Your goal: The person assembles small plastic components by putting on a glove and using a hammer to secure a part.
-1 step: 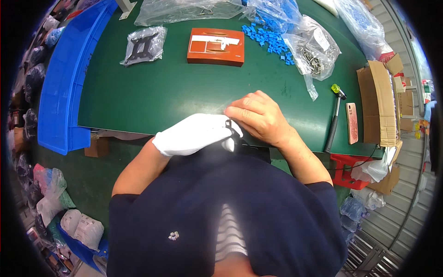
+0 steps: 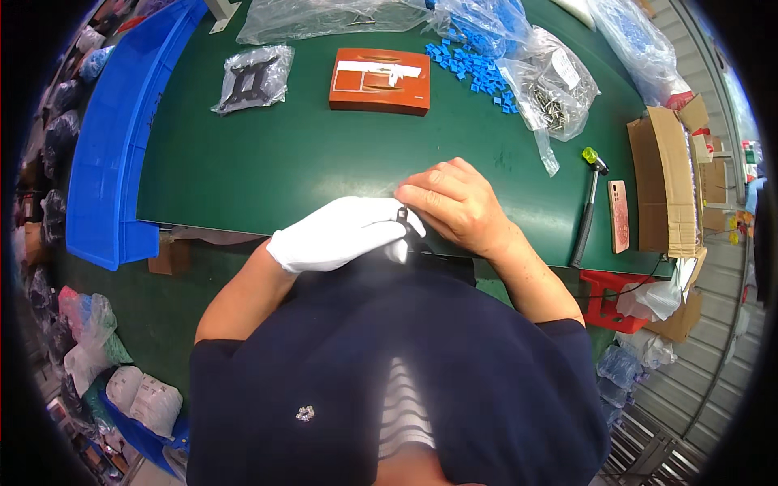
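Observation:
At the table's near edge, close to my body, my two hands meet. My left hand (image 2: 336, 236), in a white glove, is closed on a small black part (image 2: 403, 215) with a light opening near its top. My bare right hand (image 2: 455, 202) is closed beside it, thumb and fingertips pressed together by the glove. A faint, clear sliver seems to stick out at its fingertips, too blurred to name. The lower end of the black part is hidden by the glove and my dark shirt.
On the green table (image 2: 267, 170) lie a bagged black bracket (image 2: 251, 81), an orange box (image 2: 379, 99), blue plastic pieces (image 2: 478, 73), a bag of metal screws (image 2: 555, 109), a hammer (image 2: 585, 219) and a phone (image 2: 619, 217). A blue bin (image 2: 109, 178) and cardboard box (image 2: 664, 182) flank it.
Almost nothing differs. My left hand with the black part sits a touch higher; my right hand stays in place.

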`<state>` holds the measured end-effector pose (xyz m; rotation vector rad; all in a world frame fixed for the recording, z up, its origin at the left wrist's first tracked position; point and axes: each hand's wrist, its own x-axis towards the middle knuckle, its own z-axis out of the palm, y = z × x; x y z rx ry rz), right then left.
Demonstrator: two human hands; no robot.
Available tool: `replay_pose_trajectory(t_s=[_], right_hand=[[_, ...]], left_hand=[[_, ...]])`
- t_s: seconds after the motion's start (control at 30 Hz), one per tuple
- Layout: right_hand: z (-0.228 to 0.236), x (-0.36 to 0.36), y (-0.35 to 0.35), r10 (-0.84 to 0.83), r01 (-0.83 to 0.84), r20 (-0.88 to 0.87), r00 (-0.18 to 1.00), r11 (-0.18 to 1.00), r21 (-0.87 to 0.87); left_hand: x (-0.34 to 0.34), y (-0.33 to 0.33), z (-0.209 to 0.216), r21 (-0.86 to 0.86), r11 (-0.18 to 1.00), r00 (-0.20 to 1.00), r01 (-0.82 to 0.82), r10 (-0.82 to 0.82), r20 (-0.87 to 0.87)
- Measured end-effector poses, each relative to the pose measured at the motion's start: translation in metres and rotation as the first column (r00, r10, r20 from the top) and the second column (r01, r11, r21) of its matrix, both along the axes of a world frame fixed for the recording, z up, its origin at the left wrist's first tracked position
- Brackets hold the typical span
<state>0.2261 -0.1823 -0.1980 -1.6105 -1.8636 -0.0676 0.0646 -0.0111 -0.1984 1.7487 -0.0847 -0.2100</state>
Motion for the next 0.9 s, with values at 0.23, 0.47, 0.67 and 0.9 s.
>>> replay_pose_trajectory(t_s=[0.23,0.47,0.67,0.9], right_hand=[[-0.007,-0.011,0.001,-0.114,0.083,0.211,0.971,0.985,0.153],[-0.026,-0.045,-0.009,-0.267,0.243,0.125,0.955,0.954,0.178],[-0.031,-0.057,-0.007,-0.318,0.310,0.032,0.948,0.940,0.145],[-0.029,-0.049,-0.013,-0.183,0.178,0.036,0.983,0.979,0.100]], left_hand=[[-0.003,0.005,0.023,0.062,0.998,0.986,0.019,-0.009,-0.167],[-0.023,-0.004,0.019,-0.145,0.986,0.939,-0.077,0.023,-0.344],[-0.027,-0.008,0.025,-0.075,0.989,0.921,-0.128,0.091,-0.378],[-0.028,-0.012,0.027,0.044,0.989,0.955,-0.139,0.146,-0.260]])
